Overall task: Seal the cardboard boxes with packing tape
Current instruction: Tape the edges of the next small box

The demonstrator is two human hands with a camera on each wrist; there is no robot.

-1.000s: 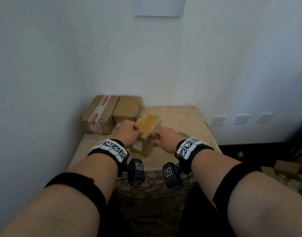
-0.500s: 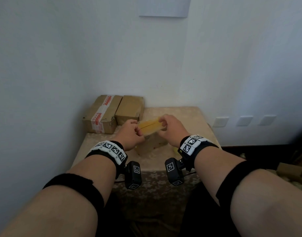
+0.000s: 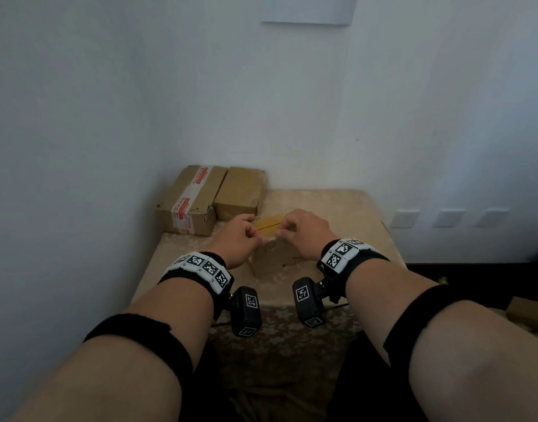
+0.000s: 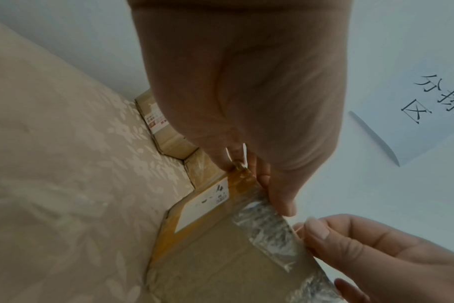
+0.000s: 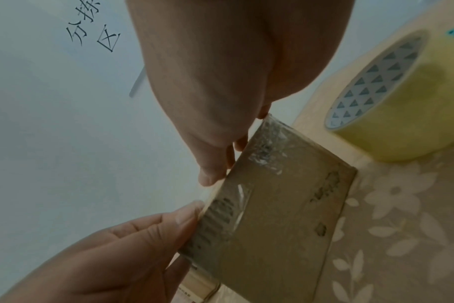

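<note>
Two hands, left hand point(image 3: 235, 239) and right hand point(image 3: 304, 231), are seen from the head meeting over a box point(image 3: 273, 254) on the table point(image 3: 337, 208). At the left wrist, curled fingertips point(image 4: 283, 203) are pressed on the box's taped top edge. At the right wrist, fingertips point(image 5: 210, 176) are likewise set along that edge; a tape roll point(image 5: 392, 102) lies just beside.

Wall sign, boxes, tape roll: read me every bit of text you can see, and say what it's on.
"分拣区": handwritten on the white wall sign.
Red print on the white tape of the back left box: too small to read.
White label on the front box: blurred.
Dark marks on that box's side: unreadable.
Tape roll: triangle pattern only, no words.
</note>
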